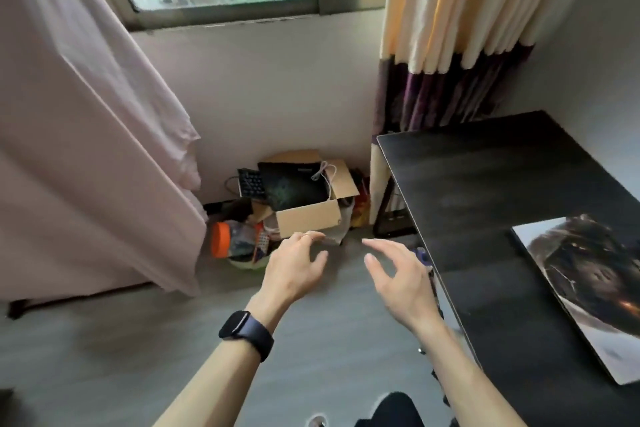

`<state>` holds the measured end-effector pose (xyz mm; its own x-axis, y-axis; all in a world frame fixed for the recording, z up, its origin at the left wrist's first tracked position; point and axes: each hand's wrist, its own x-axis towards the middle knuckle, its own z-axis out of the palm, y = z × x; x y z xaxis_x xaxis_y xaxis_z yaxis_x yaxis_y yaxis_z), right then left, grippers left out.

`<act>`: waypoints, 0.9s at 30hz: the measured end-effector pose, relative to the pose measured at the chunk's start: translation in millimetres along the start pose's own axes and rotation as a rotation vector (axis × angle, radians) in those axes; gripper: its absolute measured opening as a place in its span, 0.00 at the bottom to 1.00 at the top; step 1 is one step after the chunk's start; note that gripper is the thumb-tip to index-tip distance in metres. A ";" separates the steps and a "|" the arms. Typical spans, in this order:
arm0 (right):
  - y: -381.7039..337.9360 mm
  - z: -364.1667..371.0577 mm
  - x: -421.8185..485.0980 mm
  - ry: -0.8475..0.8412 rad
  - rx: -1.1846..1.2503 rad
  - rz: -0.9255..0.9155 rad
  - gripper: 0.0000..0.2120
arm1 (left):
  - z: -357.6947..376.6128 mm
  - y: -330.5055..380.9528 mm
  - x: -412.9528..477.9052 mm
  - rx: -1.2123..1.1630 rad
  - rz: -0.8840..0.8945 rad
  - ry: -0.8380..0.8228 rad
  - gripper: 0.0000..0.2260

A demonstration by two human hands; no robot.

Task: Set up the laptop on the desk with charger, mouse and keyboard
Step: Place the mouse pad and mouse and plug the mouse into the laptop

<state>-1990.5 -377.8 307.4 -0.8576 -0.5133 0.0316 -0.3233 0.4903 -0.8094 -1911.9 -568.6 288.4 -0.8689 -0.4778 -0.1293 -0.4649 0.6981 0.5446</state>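
Observation:
A cardboard box (308,218) stands on the floor against the wall under the window. A closed black laptop (294,185) lies across its top, with a pale cable (325,172) looped on it. A black keyboard (251,183) leans at the box's left side. My left hand (294,265), with a dark watch on the wrist, and my right hand (398,272) hover side by side in the air in front of the box, fingers spread, holding nothing. The black desk (485,191) is on the right, and a printed mouse pad (588,288) lies on it.
A pink sheet (86,149) hangs at the left. Yellow and purple curtains (450,45) hang behind the desk. Clutter, including an orange-lidded container (221,239), sits on the floor left of the box. Grey floor (138,357) lies in front.

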 end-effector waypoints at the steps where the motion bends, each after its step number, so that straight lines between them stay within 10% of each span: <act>1: -5.1 8.7 5.3 -0.029 -0.006 -0.003 0.12 | -7.4 -11.1 -0.8 -0.024 -0.025 0.014 0.16; 27: 116.2 159.9 393.0 -0.565 -0.002 0.499 0.12 | 12.6 -183.8 371.8 -0.654 -0.785 -0.114 0.07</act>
<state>-2301.2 -635.1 132.0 -0.5665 -0.5131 -0.6448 0.0488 0.7603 -0.6478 -2151.6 -867.8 129.8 -0.3869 -0.5968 -0.7029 -0.7549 -0.2327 0.6132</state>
